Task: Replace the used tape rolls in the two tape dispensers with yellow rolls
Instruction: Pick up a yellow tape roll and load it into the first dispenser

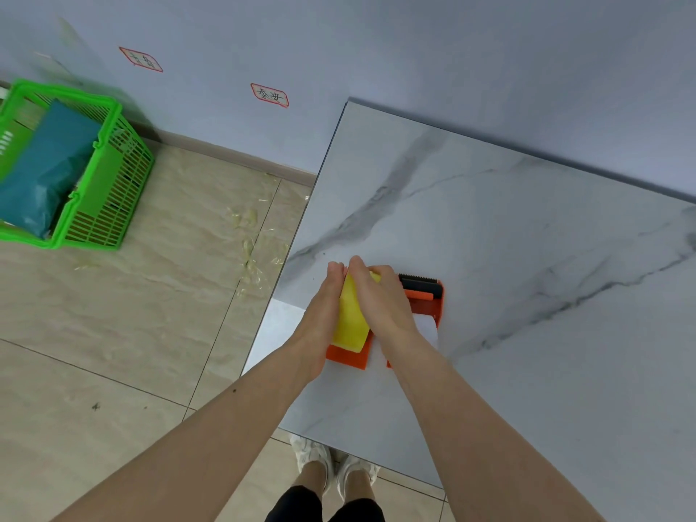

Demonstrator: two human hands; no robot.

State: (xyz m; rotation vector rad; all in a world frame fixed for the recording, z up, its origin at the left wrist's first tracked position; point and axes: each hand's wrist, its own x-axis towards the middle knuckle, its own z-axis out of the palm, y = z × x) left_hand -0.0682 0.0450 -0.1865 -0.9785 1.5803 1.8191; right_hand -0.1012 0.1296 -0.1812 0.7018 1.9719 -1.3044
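Note:
A yellow tape roll (352, 322) sits in an orange tape dispenser (348, 355) near the left edge of the marble table (527, 227). My left hand (322, 314) presses against the roll's left side and my right hand (380, 299) covers its right side, so both hold the roll between them. Beside it on the right stands a second orange dispenser (429, 299) with a black toothed blade at its far end; a white roll or core (427, 327) shows inside it, partly hidden by my right wrist.
A green plastic basket (109, 190) holding a teal bag (45, 171) stands on the tiled floor at the left, by the wall. Scraps of clear tape (248, 235) lie on the floor near the table's edge. My feet (331, 465) are below the table's near corner.

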